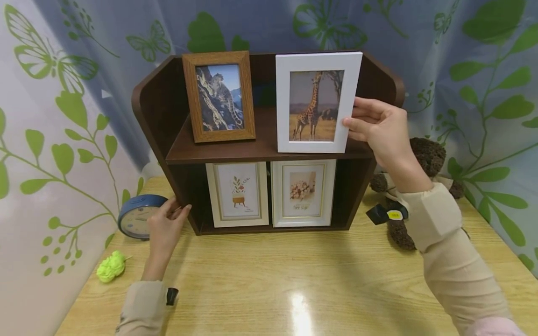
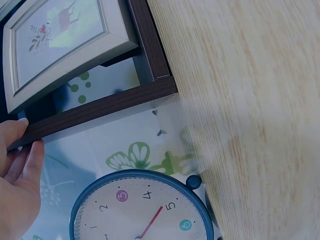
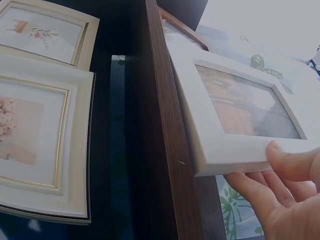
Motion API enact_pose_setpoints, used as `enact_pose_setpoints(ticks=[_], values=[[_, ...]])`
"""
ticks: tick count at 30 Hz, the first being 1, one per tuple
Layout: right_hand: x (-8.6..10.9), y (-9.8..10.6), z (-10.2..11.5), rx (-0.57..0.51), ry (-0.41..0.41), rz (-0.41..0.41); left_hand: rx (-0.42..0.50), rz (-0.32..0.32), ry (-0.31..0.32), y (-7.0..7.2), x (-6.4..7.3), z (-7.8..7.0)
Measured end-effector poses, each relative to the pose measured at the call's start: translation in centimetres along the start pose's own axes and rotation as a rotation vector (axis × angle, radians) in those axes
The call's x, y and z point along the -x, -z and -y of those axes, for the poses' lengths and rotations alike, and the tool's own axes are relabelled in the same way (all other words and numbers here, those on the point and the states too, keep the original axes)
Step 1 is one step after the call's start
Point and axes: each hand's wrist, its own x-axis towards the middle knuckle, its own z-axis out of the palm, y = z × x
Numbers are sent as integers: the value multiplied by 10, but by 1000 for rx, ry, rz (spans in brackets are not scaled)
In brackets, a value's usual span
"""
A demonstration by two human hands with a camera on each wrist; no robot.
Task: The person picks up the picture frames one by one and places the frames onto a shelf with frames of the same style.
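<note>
My right hand (image 1: 384, 130) pinches the right edge of a white picture frame (image 1: 283, 107) with a giraffe photo, thumb in front and fingers behind. The frame stands at the right of the upper level of a dark brown shelf (image 1: 252, 151). In the right wrist view its bottom edge lies along the shelf board (image 3: 167, 120). My left hand (image 1: 166, 228) grips the shelf's left side panel low down; in the left wrist view the thumb and fingers (image 2: 34, 165) lie on either side of the panel edge. A brown wooden picture frame (image 1: 189, 100) with a leopard photo stands on the upper left.
Two cream picture frames (image 1: 214, 198) (image 1: 277, 193) stand on the lower level. A blue round clock (image 1: 136, 217) is left of the shelf, near a yellow-green flower-like thing (image 1: 111, 266). At the right sits a dark brown teddy bear (image 1: 426, 156). A leaf-patterned curtain (image 1: 260, 23) hangs behind.
</note>
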Motion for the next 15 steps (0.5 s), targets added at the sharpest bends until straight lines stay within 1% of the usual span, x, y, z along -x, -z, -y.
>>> enact_pose_setpoints(ticks=[4,7,9,12,15], values=[[-2,-1,-1,21,24,-13,3,-5,-3,0,-1,-1],[-3,-2,-2,76,40,-26,-2,-5,-2,0,-1,-2],[-4,-3,-3,131,48,-37,-7,-4,0,0,-1,-2],[-5,-5,-6,254,58,-56,-14,-6,4,0,-1,-1],[-6,-8,-10,352,58,-72,-17,-7,4,0,0,-2]])
